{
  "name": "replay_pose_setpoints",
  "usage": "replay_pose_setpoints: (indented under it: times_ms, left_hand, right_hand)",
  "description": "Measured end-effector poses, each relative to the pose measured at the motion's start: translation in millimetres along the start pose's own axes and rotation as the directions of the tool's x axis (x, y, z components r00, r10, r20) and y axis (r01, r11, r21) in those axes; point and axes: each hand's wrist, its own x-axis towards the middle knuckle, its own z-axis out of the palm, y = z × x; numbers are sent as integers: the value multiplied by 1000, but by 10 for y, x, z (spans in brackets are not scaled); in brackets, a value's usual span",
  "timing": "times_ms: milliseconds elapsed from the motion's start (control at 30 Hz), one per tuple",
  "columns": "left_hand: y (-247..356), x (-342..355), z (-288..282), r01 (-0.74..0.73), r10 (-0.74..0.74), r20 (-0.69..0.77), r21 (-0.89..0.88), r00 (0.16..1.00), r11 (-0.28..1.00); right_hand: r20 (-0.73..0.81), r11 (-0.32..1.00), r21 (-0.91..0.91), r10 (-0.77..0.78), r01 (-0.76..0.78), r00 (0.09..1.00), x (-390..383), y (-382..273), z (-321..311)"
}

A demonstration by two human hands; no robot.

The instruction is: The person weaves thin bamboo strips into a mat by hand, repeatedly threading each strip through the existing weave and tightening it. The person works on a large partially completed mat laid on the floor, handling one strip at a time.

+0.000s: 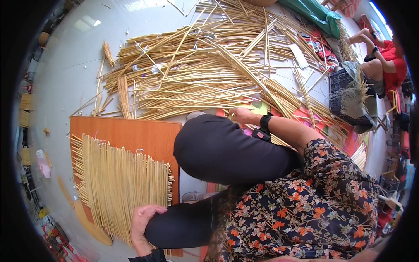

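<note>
My right hand (242, 115) reaches past my bent right knee to the near edge of a big heap of straw-coloured stalks (196, 94). Its fingers are curled in and seem to close on stalks there; the pinch itself is small in view. At the lower left, my left hand (143, 220) rests against my left knee, its fingers mostly hidden. Beside it, a mat-like row of stalks (124, 183) lies side by side on an orange-brown wooden board (126, 124). Two pale hooked pieces show near the row's upper edge.
Small brush-like bundles (124, 98) lie beside the heap. A dark plastic crate (342, 94) holding frayed fibre stands at the right, near a seated person in a red top (393, 56). A green cloth (316, 19) lies at the far right. A long tan curved piece (89, 222) lies left of the board.
</note>
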Motion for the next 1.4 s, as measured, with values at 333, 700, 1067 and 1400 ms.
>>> replay_pose_setpoints:
  times_ms: [333,700,1067,1400]
  left_hand:
    - [-113,-296,-17,88,-83,-144,23,986,996]
    - [100,-232,79,196,-189,-147,31,971,980]
    - [303,-171,127,240,-222,-201,72,954,968]
    - [36,-162,70,272,-287,-228,-96,930,958]
  right_hand:
    - [-544,995,-80,4,-56,839,879,251,-888]
    - [-487,922,-386,-222,20,845,1439,-53,-1177]
    - [-242,934,-295,-279,204,929,1529,-157,-1088]
    - [-361,927,-169,-376,336,854,586,-77,-797]
